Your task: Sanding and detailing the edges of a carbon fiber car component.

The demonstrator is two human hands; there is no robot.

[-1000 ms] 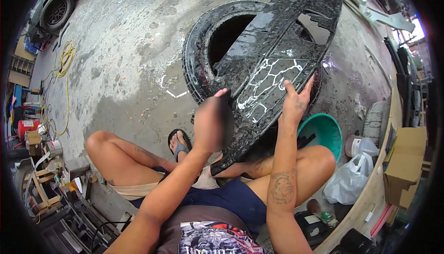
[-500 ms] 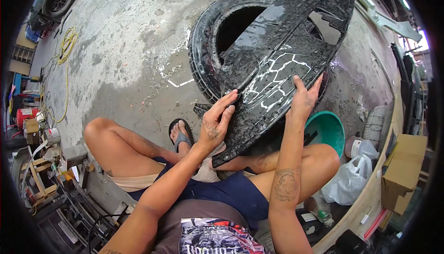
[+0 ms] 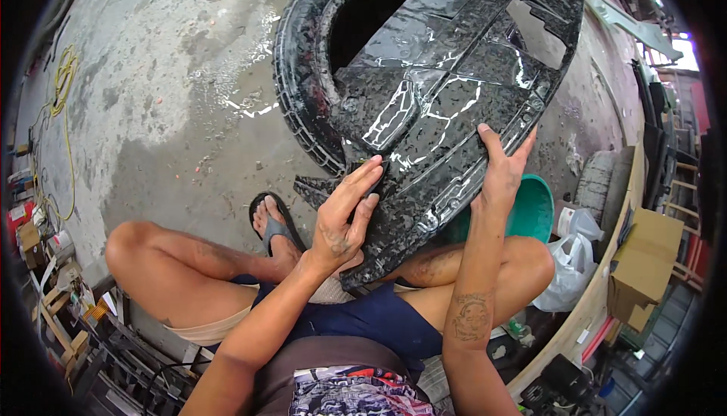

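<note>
A long, wet car panel (image 3: 447, 132) with a black and grey marbled surface slants across the space before me, its near tip between my legs. It rests against a black tyre (image 3: 301, 75) lying on the floor. My right hand (image 3: 503, 162) grips the panel's right edge, thumb on the upper face and fingers around the rim. At its left edge, near a pointed side tab, my left hand (image 3: 342, 223) has its fingers stretched out, the tips touching the panel. Whether anything small lies under those fingertips is hidden.
A green basin (image 3: 534, 211) stands behind my right forearm. Right of it are a white plastic bag (image 3: 568, 272) and a cardboard box (image 3: 644, 261). A yellow cord (image 3: 64, 82) lies on the wet concrete floor (image 3: 166, 105) at left. Clutter fills the lower left.
My view has shifted, and the panel now shows its upper face more fully, tilted differently, with the glare moved. Both hands stay at the same edges of it.
</note>
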